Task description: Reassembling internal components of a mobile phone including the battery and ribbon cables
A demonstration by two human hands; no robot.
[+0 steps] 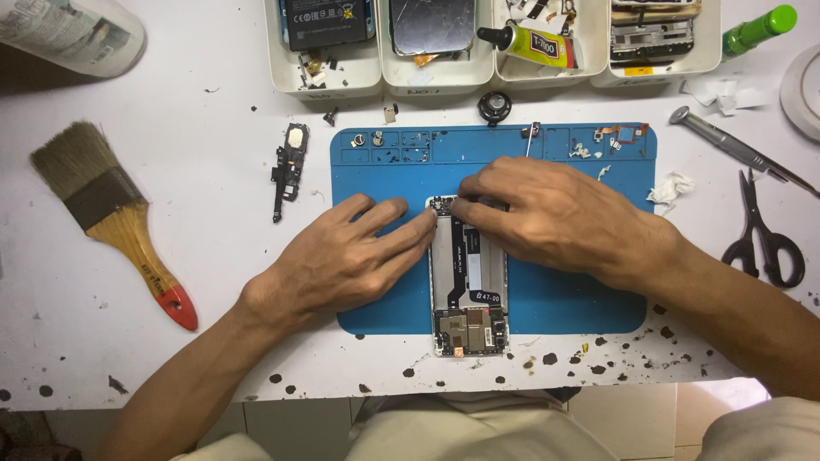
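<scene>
An opened phone [468, 290] lies back-up on a blue work mat [564, 299], its circuit board and flex cables bare. My left hand [342, 256] rests flat on the mat, fingertips against the phone's left edge near its top. My right hand [547, 213] reaches over the phone's top end, thumb and forefinger pinched at a small part there. What sits between those fingers is too small to tell.
A paintbrush [111, 218] lies at the left. A small black phone part [286, 166] sits beside the mat. White trays [427, 60] with parts and a glue tube [530, 41] line the back. Scissors [764, 239] and a metal tool [735, 147] lie at the right.
</scene>
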